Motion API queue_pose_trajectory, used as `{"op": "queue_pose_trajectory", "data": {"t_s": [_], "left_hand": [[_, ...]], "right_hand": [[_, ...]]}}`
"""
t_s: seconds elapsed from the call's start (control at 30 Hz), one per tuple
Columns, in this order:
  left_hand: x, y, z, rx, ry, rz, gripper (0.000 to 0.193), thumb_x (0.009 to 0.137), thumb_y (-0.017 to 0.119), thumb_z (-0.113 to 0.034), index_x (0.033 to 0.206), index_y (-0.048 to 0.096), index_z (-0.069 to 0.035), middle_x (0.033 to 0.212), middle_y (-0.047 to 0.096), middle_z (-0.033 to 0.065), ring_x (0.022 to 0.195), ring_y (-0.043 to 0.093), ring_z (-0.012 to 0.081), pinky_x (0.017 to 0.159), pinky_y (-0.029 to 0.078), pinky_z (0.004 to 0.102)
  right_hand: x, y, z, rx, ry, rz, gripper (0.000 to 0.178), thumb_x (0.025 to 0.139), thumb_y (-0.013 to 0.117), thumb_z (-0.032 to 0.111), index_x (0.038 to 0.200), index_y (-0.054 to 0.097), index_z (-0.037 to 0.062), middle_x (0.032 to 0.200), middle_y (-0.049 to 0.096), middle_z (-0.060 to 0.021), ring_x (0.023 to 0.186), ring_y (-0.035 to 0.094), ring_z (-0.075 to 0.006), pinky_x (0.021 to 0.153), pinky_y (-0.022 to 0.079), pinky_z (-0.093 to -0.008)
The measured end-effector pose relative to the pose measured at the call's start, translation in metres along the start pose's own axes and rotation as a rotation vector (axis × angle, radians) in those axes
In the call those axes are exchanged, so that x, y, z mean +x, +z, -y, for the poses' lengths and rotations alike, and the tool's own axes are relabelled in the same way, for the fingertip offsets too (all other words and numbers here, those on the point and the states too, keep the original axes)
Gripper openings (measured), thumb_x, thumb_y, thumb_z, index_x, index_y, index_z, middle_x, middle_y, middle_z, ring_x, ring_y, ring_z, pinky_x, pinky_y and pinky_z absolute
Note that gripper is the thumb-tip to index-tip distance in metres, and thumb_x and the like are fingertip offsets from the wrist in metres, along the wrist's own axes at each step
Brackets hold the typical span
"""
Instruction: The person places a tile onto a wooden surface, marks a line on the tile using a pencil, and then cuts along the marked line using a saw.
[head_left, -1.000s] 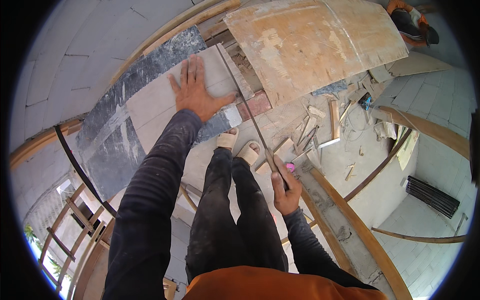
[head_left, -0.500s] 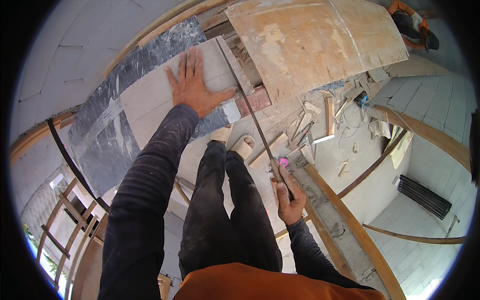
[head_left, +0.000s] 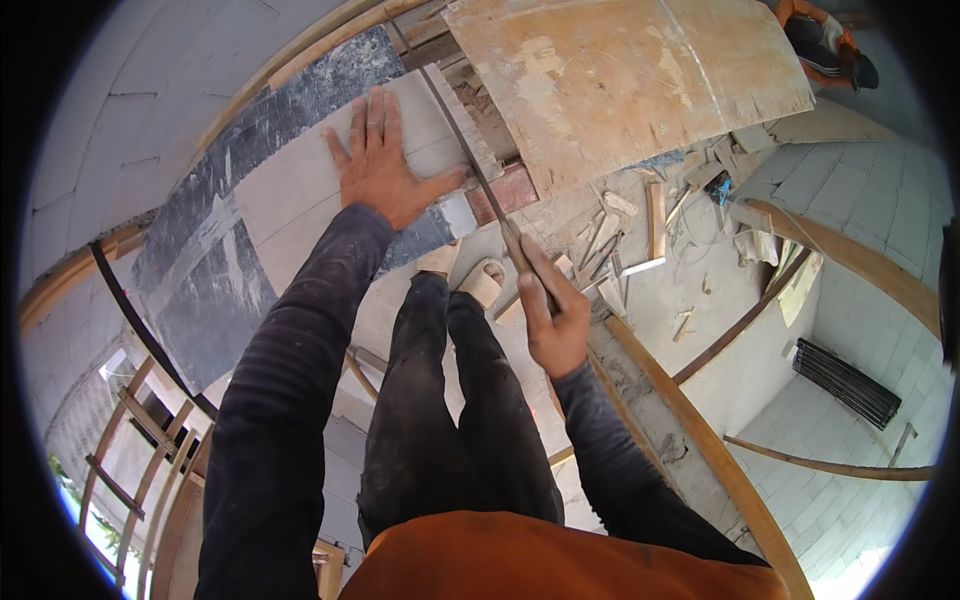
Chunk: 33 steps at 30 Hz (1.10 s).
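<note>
My left hand (head_left: 385, 165) lies flat with spread fingers on a pale grey block (head_left: 280, 200), which rests on a dark, scuffed board (head_left: 190, 270). A long, narrow handsaw (head_left: 462, 143), seen nearly edge-on, runs across the block near its right end. My right hand (head_left: 556, 312) is wrapped round the saw's handle, beyond the block's near edge. To the left of the blade my left thumb points toward it, a small gap apart. How deep the blade sits in the block I cannot tell.
A large stained plywood sheet (head_left: 640, 80) lies to the right of the block, beside a reddish brick (head_left: 505, 195). Wood offcuts (head_left: 655, 220) and debris litter the floor. A timber-edged concrete ledge (head_left: 690, 430) runs at my right. Another person (head_left: 825, 45) is at the far right.
My right hand has pushed the saw forward, up and to the left, so its far end now reaches well past the block. My left hand stays on the block.
</note>
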<state>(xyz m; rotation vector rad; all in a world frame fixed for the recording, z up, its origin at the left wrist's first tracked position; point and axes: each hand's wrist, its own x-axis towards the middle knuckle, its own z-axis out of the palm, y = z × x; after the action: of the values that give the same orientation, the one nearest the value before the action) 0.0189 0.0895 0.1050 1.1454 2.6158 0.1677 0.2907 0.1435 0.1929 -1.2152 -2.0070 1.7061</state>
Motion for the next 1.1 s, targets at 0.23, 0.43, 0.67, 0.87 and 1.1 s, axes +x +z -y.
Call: {"op": "queue_pose_trajectory", "data": {"t_s": [0.23, 0.43, 0.67, 0.87, 1.1], "left_hand": [[-0.002, -0.009, 0.005, -0.009, -0.019, 0.045, 0.148, 0.067, 0.073, -0.087, 0.170, 0.007, -0.004, 0.178, 0.007, 0.0173, 0.165, 0.001, 0.0340, 0.127, -0.006, 0.0687], [-0.013, -0.034, 0.027, 0.038, 0.161, 0.200, 0.151, 0.064, 0.075, -0.088, 0.170, 0.007, -0.004, 0.178, 0.007, 0.0154, 0.165, 0.001, 0.0335, 0.128, -0.005, 0.0652], [0.021, -0.031, 0.059, 0.009, 0.146, 0.096, 0.151, 0.060, 0.081, -0.083, 0.171, 0.009, -0.010, 0.178, 0.009, 0.0155, 0.165, 0.002, 0.0339, 0.129, -0.004, 0.0626], [0.036, -0.038, 0.062, -0.009, 0.195, 0.158, 0.144, 0.063, 0.080, -0.081, 0.171, 0.012, -0.014, 0.178, 0.009, 0.0145, 0.165, 0.003, 0.0330, 0.129, -0.006, 0.0621], [0.080, -0.037, 0.068, -0.045, 0.241, 0.137, 0.133, 0.068, 0.081, -0.073, 0.170, 0.019, -0.013, 0.177, 0.013, 0.0152, 0.164, 0.008, 0.0352, 0.131, -0.001, 0.0614]], "right_hand": [[0.032, 0.020, 0.011, 0.068, -0.006, -0.033, 0.044, 0.107, 0.063, 0.022, 0.145, 0.061, -0.0007, 0.138, 0.069, -0.0218, 0.131, 0.063, -0.0267, 0.113, 0.044, -0.0368], [0.041, -0.006, 0.053, 0.066, 0.007, -0.032, 0.047, 0.106, 0.065, 0.026, 0.146, 0.061, 0.0004, 0.133, 0.070, -0.0180, 0.114, 0.068, -0.0201, 0.094, 0.056, -0.0324], [0.039, -0.014, 0.093, 0.053, -0.093, -0.045, 0.059, 0.100, 0.068, 0.020, 0.154, 0.053, 0.0012, 0.134, 0.067, -0.0176, 0.103, 0.069, -0.0163, 0.086, 0.058, -0.0298], [0.035, -0.012, 0.123, 0.075, -0.028, 0.039, 0.068, 0.096, 0.065, 0.012, 0.160, 0.044, 0.0009, 0.124, 0.071, -0.0147, 0.092, 0.063, -0.0115, 0.087, 0.052, -0.0285], [0.048, -0.004, 0.098, 0.044, -0.049, 0.011, 0.064, 0.101, 0.063, 0.016, 0.160, 0.043, -0.0001, 0.138, 0.067, -0.0166, 0.102, 0.065, -0.0144, 0.091, 0.052, -0.0289]]}}
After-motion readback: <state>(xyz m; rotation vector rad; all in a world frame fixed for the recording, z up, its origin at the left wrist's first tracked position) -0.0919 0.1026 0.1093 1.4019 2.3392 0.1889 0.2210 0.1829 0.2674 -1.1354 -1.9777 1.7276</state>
